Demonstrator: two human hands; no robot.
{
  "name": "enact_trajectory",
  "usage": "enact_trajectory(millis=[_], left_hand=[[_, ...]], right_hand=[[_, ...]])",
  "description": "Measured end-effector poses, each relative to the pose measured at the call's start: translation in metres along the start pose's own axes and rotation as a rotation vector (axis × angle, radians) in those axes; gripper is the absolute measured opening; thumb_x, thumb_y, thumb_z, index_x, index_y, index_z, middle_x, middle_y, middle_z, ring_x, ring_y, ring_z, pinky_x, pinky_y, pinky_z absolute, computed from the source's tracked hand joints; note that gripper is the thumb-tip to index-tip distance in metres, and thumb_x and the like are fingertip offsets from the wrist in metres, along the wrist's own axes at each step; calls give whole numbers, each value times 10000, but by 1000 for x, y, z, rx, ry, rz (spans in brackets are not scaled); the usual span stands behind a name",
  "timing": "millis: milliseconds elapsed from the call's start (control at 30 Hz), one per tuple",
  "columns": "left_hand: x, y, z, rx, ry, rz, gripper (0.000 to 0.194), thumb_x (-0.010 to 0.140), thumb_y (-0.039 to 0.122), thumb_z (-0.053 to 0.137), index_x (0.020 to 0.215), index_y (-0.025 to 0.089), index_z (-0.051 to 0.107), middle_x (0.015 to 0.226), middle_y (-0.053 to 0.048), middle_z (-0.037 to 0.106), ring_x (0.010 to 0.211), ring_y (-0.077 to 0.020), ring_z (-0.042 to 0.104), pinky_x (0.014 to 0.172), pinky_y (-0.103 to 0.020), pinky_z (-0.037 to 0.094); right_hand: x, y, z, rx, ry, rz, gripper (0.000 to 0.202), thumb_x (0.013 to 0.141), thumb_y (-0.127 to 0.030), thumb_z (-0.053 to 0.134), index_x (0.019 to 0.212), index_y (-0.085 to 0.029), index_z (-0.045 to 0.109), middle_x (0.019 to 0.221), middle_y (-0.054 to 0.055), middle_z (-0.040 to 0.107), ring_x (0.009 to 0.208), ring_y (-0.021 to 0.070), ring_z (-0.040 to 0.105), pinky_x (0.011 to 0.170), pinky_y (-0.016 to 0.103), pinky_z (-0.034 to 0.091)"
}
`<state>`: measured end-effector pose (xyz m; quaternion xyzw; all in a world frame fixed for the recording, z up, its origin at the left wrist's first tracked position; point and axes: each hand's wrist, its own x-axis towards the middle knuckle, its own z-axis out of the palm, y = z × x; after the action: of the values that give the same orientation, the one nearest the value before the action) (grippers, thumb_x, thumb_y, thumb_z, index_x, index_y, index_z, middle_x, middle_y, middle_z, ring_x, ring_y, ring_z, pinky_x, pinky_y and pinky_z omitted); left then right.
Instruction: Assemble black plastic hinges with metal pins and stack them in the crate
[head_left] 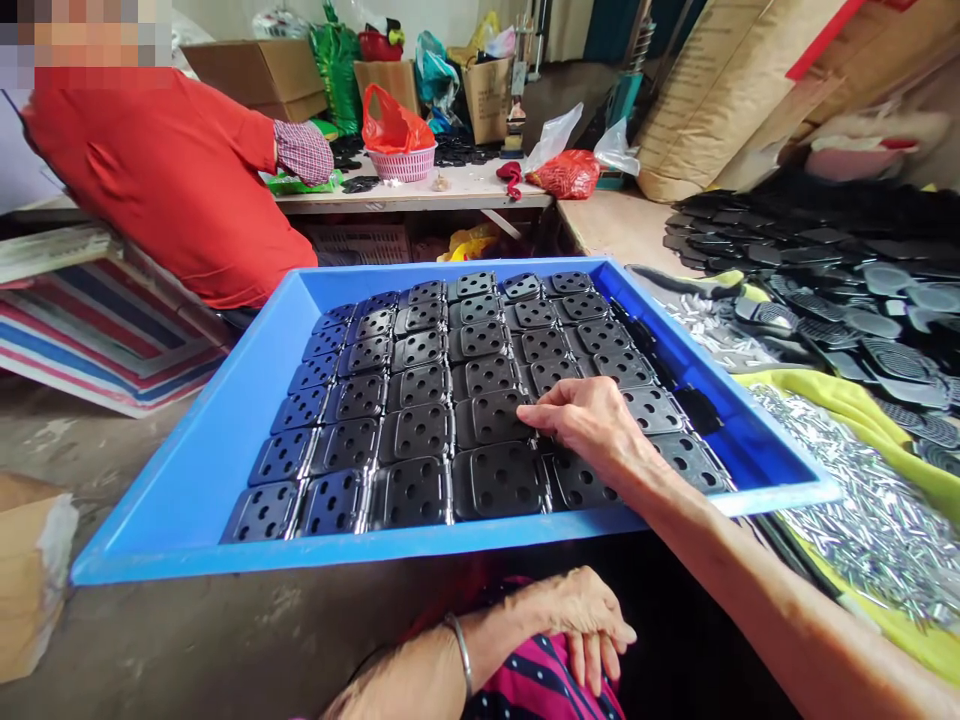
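Black dotted plates [497, 480] lie in overlapping rows inside the largest thing here, a blue plastic tray [180, 470] (whether the dots are holes or dimples, I cannot tell). Beyond its far left side is a person in a red shirt [172, 180]. A pile of loose black parts [810, 240] covers the surface at right; nearer lie silvery metal pins [877, 510] beside yellow-edged cloth [847, 395]. The right hand [592, 415] touches one plate, thumb and forefinger drawn together, their grip unclear. Below the tray's near rim, the left hand [589, 610] hangs loosely, fingers relaxed, with a bangle [460, 655] at its wrist.
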<state>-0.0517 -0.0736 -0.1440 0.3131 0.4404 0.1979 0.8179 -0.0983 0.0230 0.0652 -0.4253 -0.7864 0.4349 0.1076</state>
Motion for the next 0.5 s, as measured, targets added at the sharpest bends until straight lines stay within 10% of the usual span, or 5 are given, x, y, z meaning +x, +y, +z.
enact_trajectory(millis=[333, 500], left_hand=[[15, -2, -8, 2, -33, -202, 146, 585, 256, 562, 474, 162, 573, 499, -69, 614, 414, -252, 601, 375, -359, 450], [6, -6, -5, -28, 58, -96, 104, 594, 255, 556, 518, 185, 546, 525, -36, 611, 392, -224, 585, 380, -356, 455]], right_hand=[[-14, 5, -16, -26, 157, -146, 281, 694, -409, 627, 583, -151, 633, 445, -22, 505, 446, 108, 430, 464, 246, 309], [-59, 31, -40, -173, 515, -500, 186, 801, -306, 590, 668, -176, 606, 541, -15, 599, 458, 108, 526, 457, 228, 348]])
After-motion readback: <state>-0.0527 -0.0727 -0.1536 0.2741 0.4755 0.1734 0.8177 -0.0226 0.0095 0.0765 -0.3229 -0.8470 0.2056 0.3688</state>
